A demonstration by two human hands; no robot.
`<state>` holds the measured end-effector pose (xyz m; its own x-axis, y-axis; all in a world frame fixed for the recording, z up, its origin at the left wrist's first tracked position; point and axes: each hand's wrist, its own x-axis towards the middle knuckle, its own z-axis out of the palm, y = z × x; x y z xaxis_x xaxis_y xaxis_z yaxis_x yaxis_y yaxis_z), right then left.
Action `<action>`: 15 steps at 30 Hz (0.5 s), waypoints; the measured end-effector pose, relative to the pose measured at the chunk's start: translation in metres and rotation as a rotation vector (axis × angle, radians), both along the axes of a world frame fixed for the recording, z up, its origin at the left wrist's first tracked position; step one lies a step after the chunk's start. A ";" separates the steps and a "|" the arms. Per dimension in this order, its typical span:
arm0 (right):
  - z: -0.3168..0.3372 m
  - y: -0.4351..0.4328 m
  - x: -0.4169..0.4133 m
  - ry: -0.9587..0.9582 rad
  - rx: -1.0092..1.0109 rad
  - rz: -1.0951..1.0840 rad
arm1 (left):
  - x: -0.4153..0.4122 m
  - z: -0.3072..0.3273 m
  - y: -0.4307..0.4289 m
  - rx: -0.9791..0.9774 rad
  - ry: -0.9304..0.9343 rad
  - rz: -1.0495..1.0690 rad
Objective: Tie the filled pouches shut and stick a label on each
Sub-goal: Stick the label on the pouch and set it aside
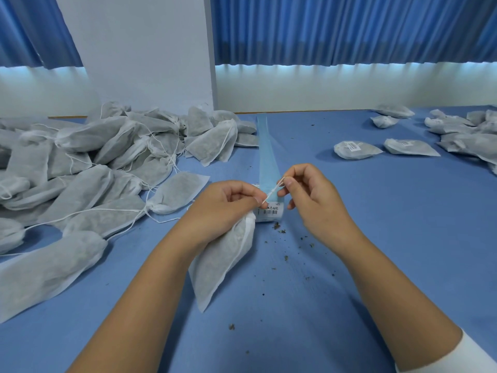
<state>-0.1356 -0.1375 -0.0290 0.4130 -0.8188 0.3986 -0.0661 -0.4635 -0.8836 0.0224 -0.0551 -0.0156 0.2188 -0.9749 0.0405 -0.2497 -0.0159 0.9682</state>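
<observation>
Blue cloth table top (390, 251): fills the lower frame.
Pouch pile (80, 168): white non-woven, filled, strings trailing loose; heaped at 9–10 o'clock, back to the wall.
Far heap (468, 130): more pouches at 2–3 o'clock by the R edge; labels there can't be told.
Labelled pouches (355, 149): two, lying flat at 2 o'clock, apart from each other, label side up.
Held pouch (223, 262): centre, neck at 12, bottom corner at 6–7 o'clock, resting on the table.
Liner strip (266, 157): pale blue, runs from centre toward 12 o'clock.
L hand (226, 203): fingers curled round the held pouch's neck, tips pinching the string.
R hand (309, 195): thumb + forefinger pinch the string's end, other fingers curled.
Label roll (270, 211): printed, barcode showing, just behind the hands.
String (272, 193): white, taut between both hands.
Crumbs (285, 258): dark bits scattered at 4–6 o'clock.
</observation>
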 end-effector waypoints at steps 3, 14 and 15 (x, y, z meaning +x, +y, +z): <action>0.003 -0.003 -0.003 0.006 -0.005 -0.032 | -0.004 0.000 0.000 -0.010 0.000 -0.004; 0.004 -0.001 -0.004 0.010 -0.002 -0.132 | -0.006 -0.001 -0.004 -0.010 -0.013 -0.003; 0.004 -0.001 -0.003 0.005 -0.004 -0.136 | -0.005 -0.002 -0.005 -0.006 -0.019 -0.003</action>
<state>-0.1388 -0.1385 -0.0249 0.3001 -0.8660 0.4000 -0.1334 -0.4534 -0.8813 0.0175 -0.0596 -0.0173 0.2148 -0.9753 0.0505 -0.2681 -0.0091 0.9634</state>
